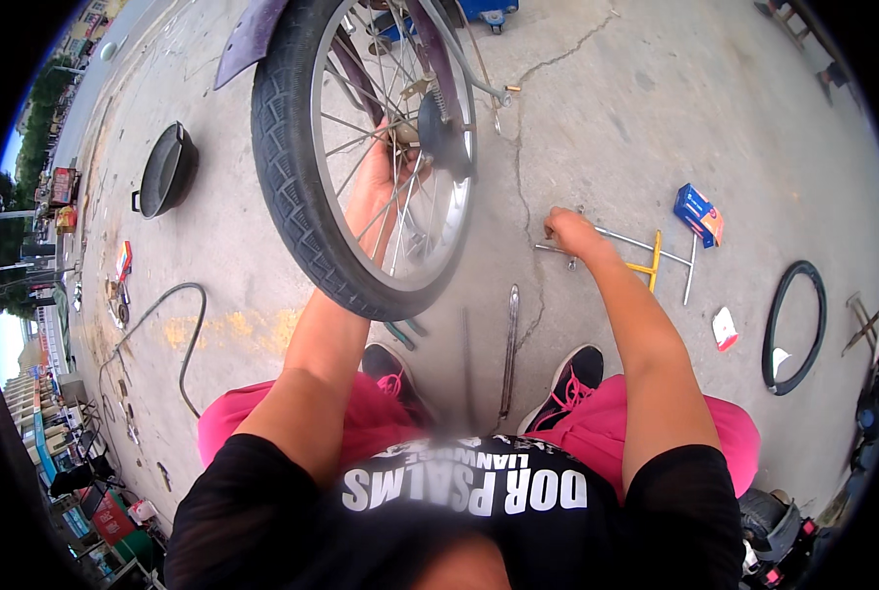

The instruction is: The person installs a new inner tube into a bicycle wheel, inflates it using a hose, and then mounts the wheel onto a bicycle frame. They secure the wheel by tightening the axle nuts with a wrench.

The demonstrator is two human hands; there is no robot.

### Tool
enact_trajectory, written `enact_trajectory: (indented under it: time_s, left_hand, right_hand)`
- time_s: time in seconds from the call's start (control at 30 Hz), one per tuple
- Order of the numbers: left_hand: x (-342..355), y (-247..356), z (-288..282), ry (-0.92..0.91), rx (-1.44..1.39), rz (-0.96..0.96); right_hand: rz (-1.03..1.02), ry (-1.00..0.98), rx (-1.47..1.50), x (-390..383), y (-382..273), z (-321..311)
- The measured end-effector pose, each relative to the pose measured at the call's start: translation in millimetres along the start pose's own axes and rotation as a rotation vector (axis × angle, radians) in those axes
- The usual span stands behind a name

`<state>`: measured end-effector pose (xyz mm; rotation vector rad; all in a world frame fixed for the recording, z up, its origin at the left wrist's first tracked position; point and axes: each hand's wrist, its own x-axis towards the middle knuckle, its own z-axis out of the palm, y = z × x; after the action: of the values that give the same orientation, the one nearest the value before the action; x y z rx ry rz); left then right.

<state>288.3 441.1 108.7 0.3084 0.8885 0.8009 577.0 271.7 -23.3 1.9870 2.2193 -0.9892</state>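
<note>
A wheel with a black tyre [284,187] and thin spokes stands raised in front of me, under a purple fender [250,41]. My left hand [388,167] reaches behind the spokes to the hub [439,130]. Its fingers are curled there, and the spokes partly hide what they grip. My right hand [569,232] is low over the ground to the right, fingers bent in, at the shaft ends of a yellow-handled T-wrench [655,261] and a silver T-wrench [692,267]. Whatever is under those fingers is hidden. A long metal bar [510,344] lies between my shoes.
Right of the wrenches are a blue and orange box [697,214], a red and white packet [724,329] and a loose black rubber ring [769,339]. To the left lie a black basin [169,169] and a hose [201,320]. Cracks run through the concrete.
</note>
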Motion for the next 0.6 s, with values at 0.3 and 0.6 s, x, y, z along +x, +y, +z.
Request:
enact_trajectory:
  time_s: [0.3,0.6]
  left_hand:
    - [-1,3,5,0.025,0.030,0.020]
    - [-16,1,26,0.114,0.014,0.042]
  right_hand:
    - [-0.112,0.302,2.040,42,-130,-86]
    - [-0.129,0.418,2.250,71,-148,-85]
